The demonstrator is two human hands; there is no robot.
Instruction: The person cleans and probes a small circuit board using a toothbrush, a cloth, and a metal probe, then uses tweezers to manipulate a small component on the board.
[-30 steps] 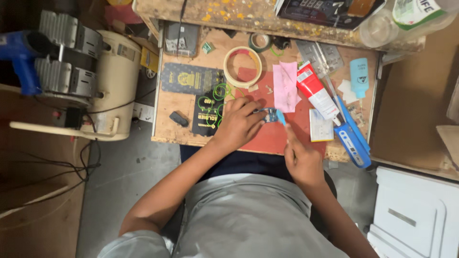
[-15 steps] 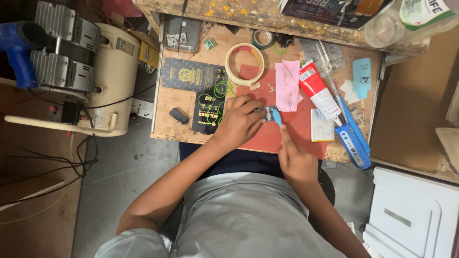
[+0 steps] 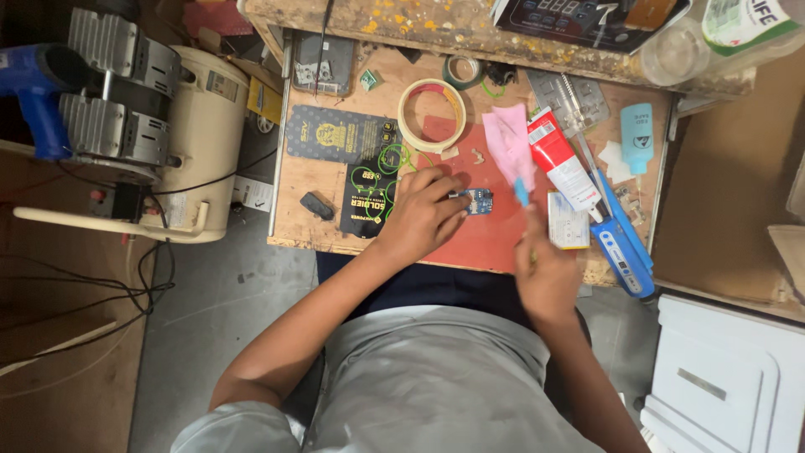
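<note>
Blue circuit board [image 3: 479, 200] pinned on red mat [image 3: 490, 239] by left hand [image 3: 422, 214] fingertips, right hand [image 3: 547, 273] at four o'clock, blurred, grip unclear.

Bench [image 3: 319, 231]: bare, rough wood, paint-spattered along its far edge. Work mat [image 3: 478, 235]: matt red, smooth. Circuit board [image 3: 480, 201]: small, blue, under the left hand [image 3: 423, 214]. Tape roll [image 3: 432, 115]: cream paper, matt. Sheet [image 3: 507, 138]: thin pink paper. Tube [image 3: 560, 164]: glossy red and white plastic. Compressor tank [image 3: 205, 143]: smooth cream-painted metal.
</note>
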